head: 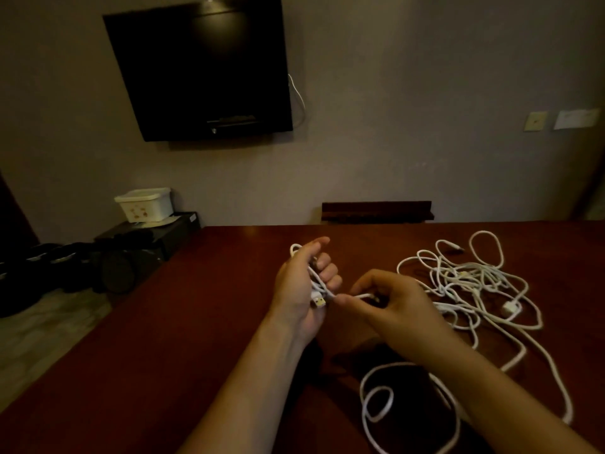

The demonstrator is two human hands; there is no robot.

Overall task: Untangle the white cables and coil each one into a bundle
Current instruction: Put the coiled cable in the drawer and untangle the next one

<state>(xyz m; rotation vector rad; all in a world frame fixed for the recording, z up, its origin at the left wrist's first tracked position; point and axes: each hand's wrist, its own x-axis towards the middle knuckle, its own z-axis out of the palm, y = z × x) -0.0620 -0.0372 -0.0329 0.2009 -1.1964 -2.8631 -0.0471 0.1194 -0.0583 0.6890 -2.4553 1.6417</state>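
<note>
- White cable [317, 279], thin and round, is partly gathered into loops inside the left hand [302, 290], whose grip is curled round those loops above the dark red-brown bench [196, 322].
- One loop pokes out above the left hand's fingers, and a USB plug [318, 302] with a yellowish metal end sticks out near the palm.
- Right hand [389, 306] pinches a short stretch of the same cable [360, 295] between thumb and fingertips, a narrow grip just beside the left hand.
- More white cables lie in a loose tangle [465, 283] on the bench to the right, many overlapping loops, with a small white connector block [511, 308] at its right edge.
- A long strand [376, 407] runs from the tangle toward the near edge and curls under the right forearm.
</note>
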